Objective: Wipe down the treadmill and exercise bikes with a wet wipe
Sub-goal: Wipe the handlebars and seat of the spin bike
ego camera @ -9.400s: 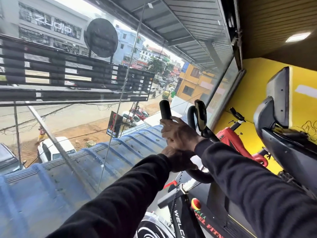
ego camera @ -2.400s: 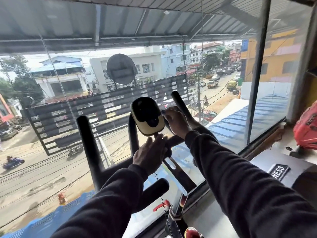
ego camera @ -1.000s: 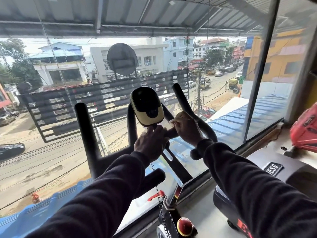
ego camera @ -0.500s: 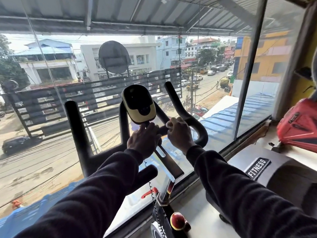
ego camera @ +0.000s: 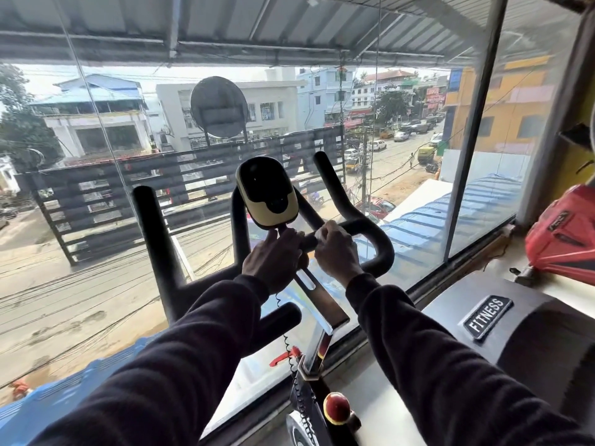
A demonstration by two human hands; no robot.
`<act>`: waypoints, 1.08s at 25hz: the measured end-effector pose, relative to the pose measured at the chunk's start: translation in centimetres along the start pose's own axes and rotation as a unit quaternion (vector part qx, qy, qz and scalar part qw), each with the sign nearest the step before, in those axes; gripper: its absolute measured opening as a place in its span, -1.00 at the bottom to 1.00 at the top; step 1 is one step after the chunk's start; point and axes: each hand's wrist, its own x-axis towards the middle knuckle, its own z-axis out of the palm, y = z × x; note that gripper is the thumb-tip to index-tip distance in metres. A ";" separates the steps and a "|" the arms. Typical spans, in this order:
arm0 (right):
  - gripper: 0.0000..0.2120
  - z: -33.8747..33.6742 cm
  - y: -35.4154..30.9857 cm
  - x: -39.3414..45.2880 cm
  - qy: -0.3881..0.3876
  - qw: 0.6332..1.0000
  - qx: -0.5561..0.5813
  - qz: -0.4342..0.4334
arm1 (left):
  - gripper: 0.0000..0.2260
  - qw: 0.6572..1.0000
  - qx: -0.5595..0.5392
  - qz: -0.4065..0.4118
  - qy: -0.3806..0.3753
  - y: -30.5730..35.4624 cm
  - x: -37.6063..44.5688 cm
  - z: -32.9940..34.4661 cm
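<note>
A black exercise bike handlebar (ego camera: 370, 230) stands in front of the window, with a yellow and black console (ego camera: 267, 191) at its middle. My right hand (ego camera: 335, 252) is curled round the centre bar just right of the console stem; a pale bit of the wet wipe (ego camera: 318, 232) shows at its fingertips. My left hand (ego camera: 273, 255) lies over the junction of bar and stem, its fingers bent over it just below the console. Both hands nearly touch. Most of the wipe is hidden under my right fingers.
The bike's chrome stem (ego camera: 322, 304) and red knob (ego camera: 336, 407) run down below my hands. A grey treadmill hood marked FITNESS (ego camera: 486, 317) is at the right. A red bike (ego camera: 566, 230) stands at the far right. The window glass (ego camera: 96, 284) is close behind the handlebar.
My right hand has slid down from the right upright horn onto the centre bar beside my left hand. My left hand has stayed under the console.
</note>
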 end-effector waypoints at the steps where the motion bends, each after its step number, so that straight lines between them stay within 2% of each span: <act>1: -0.93 0.4 -0.2 -0.5 -0.014 1.000 0.009 -0.013 | -0.67 1.000 -0.009 0.003 -0.007 0.2 -0.3 -0.6; 3: -0.87 0.6 -0.4 -0.9 -0.005 1.000 0.018 -0.014 | -0.76 0.999 -0.028 0.022 0.008 0.9 -0.8 -2.0; 5: -0.92 0.4 -0.6 -0.8 0.033 0.999 0.036 0.018 | -0.65 0.999 -0.038 0.028 0.015 1.0 -0.9 -2.1; 8: -0.92 1.2 -1.6 -2.3 -0.023 0.998 0.058 -0.003 | -0.53 0.998 -0.056 0.036 0.007 -0.2 -0.6 -0.6; 10: -0.85 -0.1 -0.9 -1.9 -0.049 0.996 0.075 -0.007 | -0.61 0.998 -0.027 0.047 0.009 0.1 -0.9 -0.5; 11: -0.85 -1.2 -0.2 -0.9 -0.025 0.997 0.072 0.006 | -0.70 0.999 0.003 0.050 0.017 0.6 -1.2 -1.0; 13: -0.89 -3.1 2.1 1.7 0.048 0.999 -0.009 0.013 | -0.81 0.996 0.019 0.058 0.059 1.6 -1.3 -1.5; 14: -0.83 -3.5 2.8 2.6 0.056 0.997 -0.062 -0.005 | -0.80 0.992 0.047 0.074 0.089 2.1 -0.9 -1.8; 16: -0.68 -2.4 2.9 3.2 0.012 0.987 -0.145 -0.063 | -0.76 0.986 0.077 0.104 0.109 2.6 0.9 -1.9; 18: -0.58 -1.3 3.5 2.8 -0.015 0.977 -0.187 -0.099 | -0.72 0.983 0.088 0.138 0.089 3.1 2.6 -1.8; 20: -0.55 -2.0 4.9 3.5 0.001 0.971 -0.211 -0.112 | -0.69 0.974 0.144 0.156 0.077 3.0 3.9 -1.3; 22: -0.57 -2.8 5.5 4.5 0.010 0.973 -0.223 -0.066 | -0.65 0.964 0.192 0.167 0.072 2.6 4.9 -0.7; 24: -0.64 -2.5 4.8 5.6 -0.001 0.975 -0.214 -0.061 | -0.64 0.966 0.171 0.183 0.072 2.6 5.8 -0.3; 27: -0.70 -1.7 4.5 5.9 -0.036 0.970 -0.194 -0.140 | -0.70 0.972 0.115 0.191 0.068 3.0 6.7 0.0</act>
